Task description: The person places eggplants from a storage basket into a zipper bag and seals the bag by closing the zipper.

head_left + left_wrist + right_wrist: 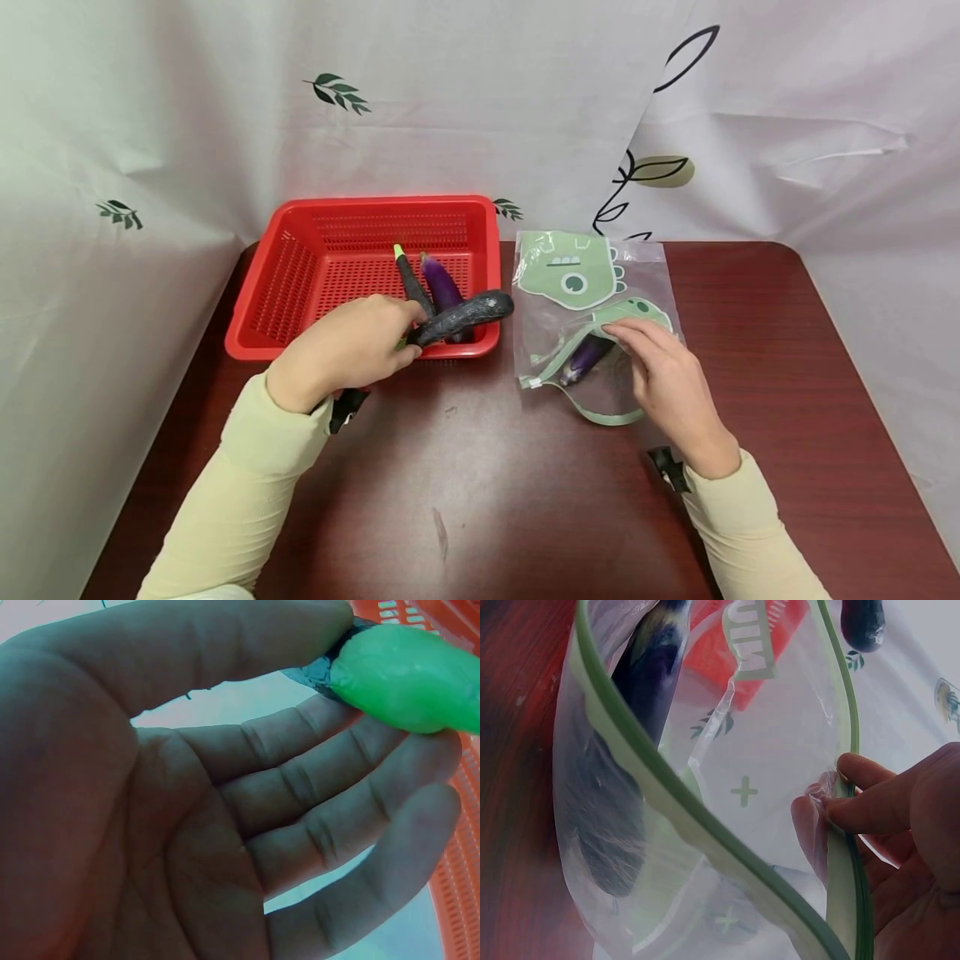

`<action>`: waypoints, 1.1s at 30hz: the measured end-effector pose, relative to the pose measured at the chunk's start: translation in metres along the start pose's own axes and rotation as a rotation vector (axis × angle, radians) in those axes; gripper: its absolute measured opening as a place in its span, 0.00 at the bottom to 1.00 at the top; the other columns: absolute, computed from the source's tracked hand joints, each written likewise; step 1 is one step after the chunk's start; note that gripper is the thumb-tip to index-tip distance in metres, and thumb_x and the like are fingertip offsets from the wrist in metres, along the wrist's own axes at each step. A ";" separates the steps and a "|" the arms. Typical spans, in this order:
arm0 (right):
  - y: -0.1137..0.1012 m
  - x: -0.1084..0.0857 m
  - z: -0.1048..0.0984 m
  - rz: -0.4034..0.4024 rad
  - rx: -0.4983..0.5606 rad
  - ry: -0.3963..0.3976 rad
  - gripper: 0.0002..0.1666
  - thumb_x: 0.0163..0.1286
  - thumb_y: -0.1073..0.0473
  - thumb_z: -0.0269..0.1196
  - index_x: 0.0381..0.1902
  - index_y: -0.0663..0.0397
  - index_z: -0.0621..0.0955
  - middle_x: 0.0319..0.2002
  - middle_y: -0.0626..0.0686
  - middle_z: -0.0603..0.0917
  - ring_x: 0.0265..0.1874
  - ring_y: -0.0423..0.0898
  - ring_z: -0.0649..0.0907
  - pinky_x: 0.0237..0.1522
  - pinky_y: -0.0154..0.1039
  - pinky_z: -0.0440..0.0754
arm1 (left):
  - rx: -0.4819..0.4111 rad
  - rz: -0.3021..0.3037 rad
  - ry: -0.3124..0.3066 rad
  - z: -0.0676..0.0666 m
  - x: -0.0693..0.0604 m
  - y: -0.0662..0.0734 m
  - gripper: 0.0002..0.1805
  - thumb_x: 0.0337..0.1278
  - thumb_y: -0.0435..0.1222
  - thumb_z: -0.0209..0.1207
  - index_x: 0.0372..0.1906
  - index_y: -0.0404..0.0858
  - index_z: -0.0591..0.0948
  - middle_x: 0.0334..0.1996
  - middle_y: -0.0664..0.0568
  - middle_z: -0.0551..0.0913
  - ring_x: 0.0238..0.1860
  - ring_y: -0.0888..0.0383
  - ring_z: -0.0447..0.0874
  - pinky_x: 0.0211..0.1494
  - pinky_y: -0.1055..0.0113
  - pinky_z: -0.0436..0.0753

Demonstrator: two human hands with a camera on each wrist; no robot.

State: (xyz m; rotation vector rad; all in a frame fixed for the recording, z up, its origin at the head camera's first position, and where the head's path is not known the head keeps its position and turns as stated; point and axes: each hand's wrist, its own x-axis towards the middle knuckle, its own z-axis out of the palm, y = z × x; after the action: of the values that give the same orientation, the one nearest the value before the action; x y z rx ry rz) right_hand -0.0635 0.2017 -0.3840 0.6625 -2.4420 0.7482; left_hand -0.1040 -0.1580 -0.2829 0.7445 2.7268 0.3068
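two containers stand side by side on the dark wooden table, and the hands are well apart, one at each. the red basket, with perforated floor and walls, holds a purple eggplant and, just beside it, a dark slender vegetable with a pale yellow-green tip. above the basket's near right corner is a thick black vegetable; the left hand pinches it by its bright green stem between thumb and fingers, its blunt end reaching past the right rim toward the bag.

right of the basket lies the clear zip bag, printed with a green cartoon creature. its green-edged mouth gapes toward the person, with a white slider at the left end. inside lies another eggplant, dark purple and slanted. the right hand pinches the bag's edge between thumb and fingers, holding that side up.
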 end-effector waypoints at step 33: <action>0.001 -0.001 -0.002 0.022 -0.007 -0.011 0.26 0.59 0.84 0.60 0.53 0.62 0.84 0.51 0.56 0.84 0.52 0.53 0.82 0.54 0.46 0.77 | -0.013 0.146 0.029 0.025 0.002 0.047 0.07 0.58 0.40 0.67 0.37 0.43 0.81 0.27 0.59 0.79 0.25 0.60 0.76 0.36 0.62 0.79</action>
State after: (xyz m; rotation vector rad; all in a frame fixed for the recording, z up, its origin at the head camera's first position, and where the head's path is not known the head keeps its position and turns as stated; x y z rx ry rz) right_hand -0.0629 0.2039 -0.3831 0.6400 -2.4640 0.7458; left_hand -0.0753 -0.1142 -0.2938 0.9453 2.6998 0.3706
